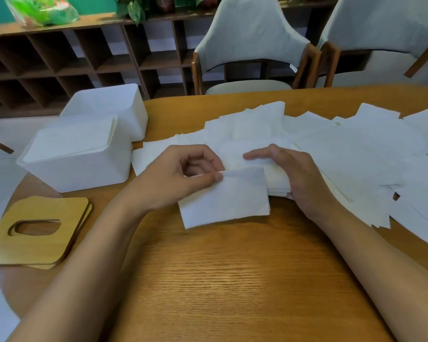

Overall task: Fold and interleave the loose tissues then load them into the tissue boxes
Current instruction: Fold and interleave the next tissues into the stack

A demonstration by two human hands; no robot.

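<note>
Wood-grain brown runs across the whole surface [232,280], which carries everything and fills the space between the two forearms. Loose tissues [356,154] are the next largest thing: a wide overlapping spread of white sheets lying beyond both hands and reaching far out past the right hand [302,178]. Two white tissue boxes stand on the outer side of the left hand [183,176] with no lids on. The nearer tissue box [77,156] sits just beside that hand's knuckles, and the farther tissue box [109,107] is behind it, touching or nearly touching it. Whether the nearer one already holds tissues cannot be told. Wooden lids [35,230], two stacked flat with an oval slot cut in the top one, lie near the left forearm, closer to the person than the boxes. A folded tissue [225,198] lies between the hands, and its far left corner is pinched between the left hand's thumb and forefinger, with the other fingers curled in. Its right edge overlaps a stack of folded tissues [277,181]. The right hand is cupped over that stack's right end, fingers bent across the top, holding it in place.
</note>
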